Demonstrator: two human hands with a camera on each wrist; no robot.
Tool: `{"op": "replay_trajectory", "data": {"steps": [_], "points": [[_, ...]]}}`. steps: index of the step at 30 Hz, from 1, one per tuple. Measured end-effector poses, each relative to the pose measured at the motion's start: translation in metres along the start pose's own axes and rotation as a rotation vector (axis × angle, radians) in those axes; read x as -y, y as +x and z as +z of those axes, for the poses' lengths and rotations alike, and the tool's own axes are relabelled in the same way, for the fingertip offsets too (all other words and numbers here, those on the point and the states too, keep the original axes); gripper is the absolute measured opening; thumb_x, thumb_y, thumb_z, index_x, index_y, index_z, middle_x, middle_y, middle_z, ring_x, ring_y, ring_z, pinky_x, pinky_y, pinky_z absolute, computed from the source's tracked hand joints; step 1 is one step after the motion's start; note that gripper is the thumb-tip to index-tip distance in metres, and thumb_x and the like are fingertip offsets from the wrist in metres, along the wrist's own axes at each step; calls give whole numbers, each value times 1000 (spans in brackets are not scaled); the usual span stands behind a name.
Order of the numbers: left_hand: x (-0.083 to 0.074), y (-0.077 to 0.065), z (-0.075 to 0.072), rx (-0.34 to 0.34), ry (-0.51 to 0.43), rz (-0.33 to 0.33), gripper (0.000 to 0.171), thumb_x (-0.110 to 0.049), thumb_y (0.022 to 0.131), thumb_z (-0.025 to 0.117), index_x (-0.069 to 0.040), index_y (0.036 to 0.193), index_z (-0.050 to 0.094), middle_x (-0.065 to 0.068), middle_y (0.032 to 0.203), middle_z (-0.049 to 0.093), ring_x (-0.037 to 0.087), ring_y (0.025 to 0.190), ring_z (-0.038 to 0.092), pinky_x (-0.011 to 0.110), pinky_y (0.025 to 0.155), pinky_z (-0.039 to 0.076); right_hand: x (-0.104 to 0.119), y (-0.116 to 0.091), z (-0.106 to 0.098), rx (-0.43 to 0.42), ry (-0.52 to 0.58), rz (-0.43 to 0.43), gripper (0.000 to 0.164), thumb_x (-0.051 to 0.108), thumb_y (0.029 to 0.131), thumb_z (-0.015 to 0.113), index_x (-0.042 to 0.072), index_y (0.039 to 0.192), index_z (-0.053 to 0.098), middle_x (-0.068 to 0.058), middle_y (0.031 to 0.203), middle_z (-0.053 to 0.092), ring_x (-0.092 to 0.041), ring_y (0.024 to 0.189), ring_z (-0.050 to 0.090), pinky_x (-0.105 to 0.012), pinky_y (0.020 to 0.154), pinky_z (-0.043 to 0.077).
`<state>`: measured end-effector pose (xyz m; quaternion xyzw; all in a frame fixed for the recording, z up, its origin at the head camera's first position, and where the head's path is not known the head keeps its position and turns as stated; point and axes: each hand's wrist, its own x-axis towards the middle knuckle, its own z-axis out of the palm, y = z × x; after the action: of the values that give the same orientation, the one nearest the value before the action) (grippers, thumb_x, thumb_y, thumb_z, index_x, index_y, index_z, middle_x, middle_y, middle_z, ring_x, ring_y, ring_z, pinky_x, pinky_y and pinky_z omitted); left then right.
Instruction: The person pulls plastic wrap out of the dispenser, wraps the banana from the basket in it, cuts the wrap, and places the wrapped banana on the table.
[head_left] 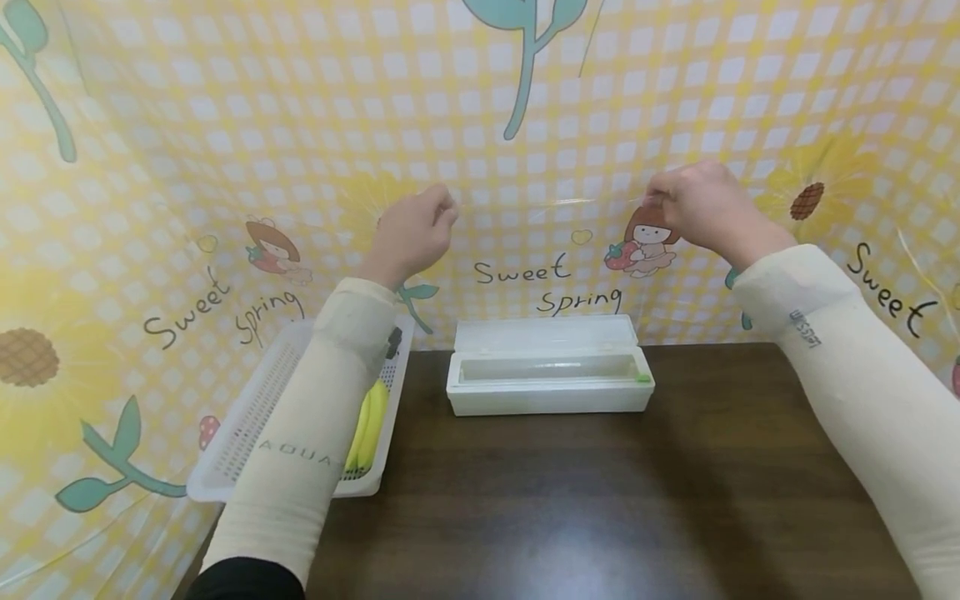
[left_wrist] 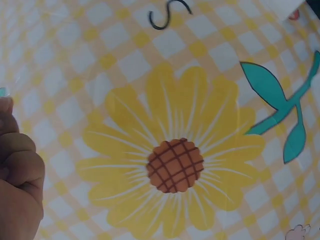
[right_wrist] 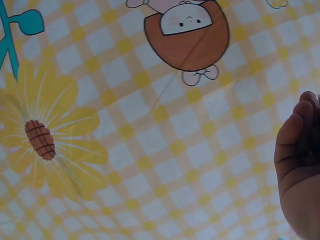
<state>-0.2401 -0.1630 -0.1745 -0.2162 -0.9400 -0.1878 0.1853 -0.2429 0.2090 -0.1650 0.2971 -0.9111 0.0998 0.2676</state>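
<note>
Both hands are raised in front of the patterned cloth, apart from each other. My left hand (head_left: 415, 232) has its fingers curled, thumb against forefinger, and pinches a nearly invisible sheet of clear plastic wrap (head_left: 573, 202). The right hand (head_left: 705, 207) pinches the film's other side; only a faint shiny line shows between them. Below, on the table, stands a white plastic wrap dispenser box (head_left: 551, 400), its lid (head_left: 546, 335) raised and a small green piece (head_left: 642, 378) at its right end. Each wrist view catches just part of its hand at the edge.
A white perforated basket (head_left: 397, 408) stands at the left, partly hidden by my left sleeve. Yellow bananas (head_left: 369, 425) and a dark item (head_left: 393, 342) lie in it. Behind the dark brown table (head_left: 540, 500) hangs a yellow checked cloth (head_left: 300, 100) with printed flowers.
</note>
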Motion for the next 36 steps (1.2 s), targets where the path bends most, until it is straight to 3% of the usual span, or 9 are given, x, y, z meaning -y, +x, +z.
{"op": "replay_trajectory", "data": {"steps": [6, 10, 15, 21, 26, 28, 31, 33, 36], "points": [[-9, -10, -7, 25, -53, -11, 20, -19, 106, 46, -5, 108, 61, 9, 99, 63, 26, 81, 58, 41, 75, 48, 15, -12, -17, 129, 52, 106, 16, 9, 101, 61, -1, 101, 73, -19, 92, 73, -31, 67, 63, -46, 63, 49], [-15, -19, -13, 31, -89, 13, 19, -17, 105, 48, -4, 106, 61, 11, 111, 63, 27, 95, 60, 44, 84, 49, 28, -25, -17, 39, 72, 55, 15, 8, 99, 64, 2, 89, 73, -14, 78, 72, -17, 50, 48, -33, 52, 37], [-18, -37, -15, 69, -138, -29, 19, -24, 107, 47, -7, 105, 57, 7, 102, 67, 25, 82, 61, 42, 74, 48, 52, -38, -12, -53, 64, -44, 21, 5, 95, 68, 7, 74, 67, -4, 61, 61, -12, 44, 35, -29, 47, 31], [-21, -63, -14, 42, -177, 19, 16, -22, 106, 50, -9, 102, 59, 4, 89, 68, 21, 70, 59, 39, 66, 46, 80, -60, -14, -77, 116, -142, 16, 2, 88, 76, 11, 77, 69, 1, 68, 66, -9, 46, 42, -33, 49, 41], [-29, -93, -12, 21, -202, 143, 12, -14, 103, 55, -5, 102, 63, 4, 86, 67, 18, 73, 59, 37, 69, 49, 91, -91, -15, -143, 120, -224, 19, 1, 82, 78, 12, 74, 65, 6, 61, 54, -9, 50, 44, -36, 50, 42], [-31, -108, -9, 0, -222, 194, 8, -11, 101, 58, -5, 100, 64, 3, 82, 65, 15, 72, 59, 35, 67, 51, 94, -106, -13, -191, 101, -256, 18, 15, 94, 71, 10, 78, 68, 5, 64, 58, -11, 51, 50, -37, 48, 44], [-31, -133, -4, -53, -229, 263, 3, -6, 98, 62, -7, 96, 65, 0, 81, 61, 13, 71, 56, 33, 64, 50, 104, -130, -9, -277, 88, -305, 39, 31, 106, 53, 7, 79, 69, 1, 65, 61, -15, 54, 57, -38, 47, 48], [-29, -150, -1, -84, -223, 298, 6, -4, 96, 65, -9, 94, 66, -3, 82, 60, 11, 72, 54, 31, 62, 48, 115, -146, -4, -311, 98, -323, 53, 39, 110, 40, 6, 83, 71, 1, 68, 63, -15, 56, 60, -36, 48, 50], [-25, -176, 2, -84, -185, 311, 10, -3, 94, 67, -13, 95, 66, -6, 90, 60, 8, 75, 52, 28, 61, 47, 131, -169, 4, -302, 124, -329, 47, 33, 110, 41, 7, 84, 71, 3, 68, 58, -13, 56, 56, -30, 46, 48]]}}
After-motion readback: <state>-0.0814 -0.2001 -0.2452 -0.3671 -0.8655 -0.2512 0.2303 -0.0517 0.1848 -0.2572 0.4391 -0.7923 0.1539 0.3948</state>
